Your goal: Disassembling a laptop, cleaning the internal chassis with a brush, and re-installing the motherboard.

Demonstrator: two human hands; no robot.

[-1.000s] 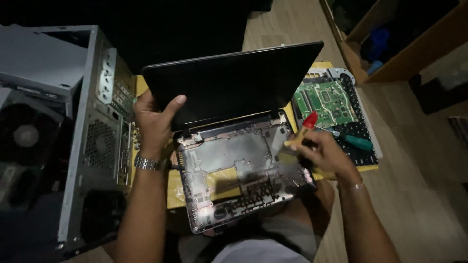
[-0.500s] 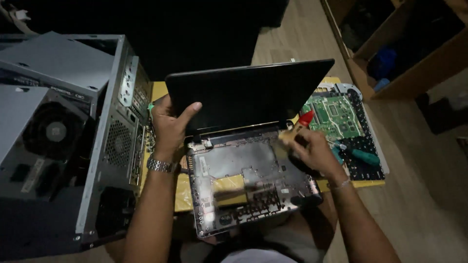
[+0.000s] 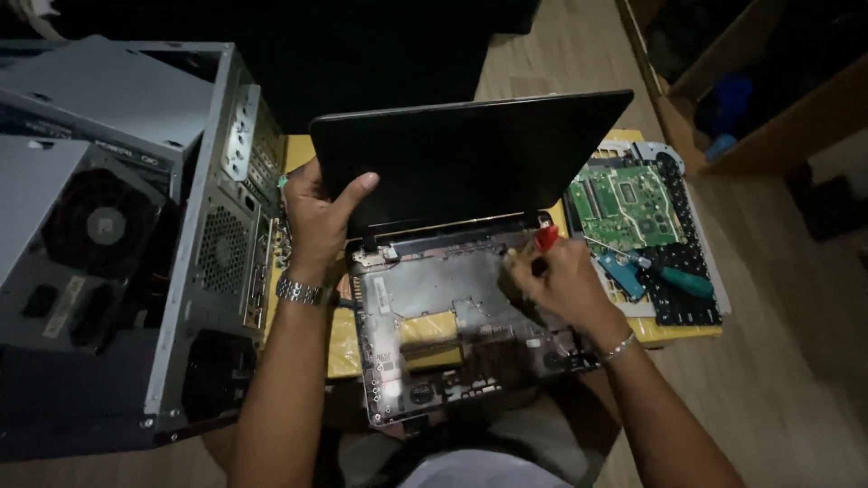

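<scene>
Left hand (image 3: pixel 318 217): at the left of centre, fingers closed around the left edge of the laptop lid (image 3: pixel 466 158), thumb over its face, propping it upright.
Right hand (image 3: pixel 561 285): right of centre, fingers closed on a red-handled screwdriver (image 3: pixel 542 242), its tip hidden, close to the right hinge.
Laptop base (image 3: pixel 452 316): centre of the frame, stripped to a bare shell on a yellow table (image 3: pixel 339 348).
Change: over the last second the view has drifted, pushing the laptop rightward in the frame; both grips are unchanged and the screwdriver stays by the hinge, so the hinge work looks ongoing.
Left side: an open grey computer case (image 3: pixel 117 235).
Right side: a green circuit board (image 3: pixel 628 203) and a teal-handled screwdriver (image 3: pixel 674 276) lying on a black keyboard (image 3: pixel 687 303).
</scene>
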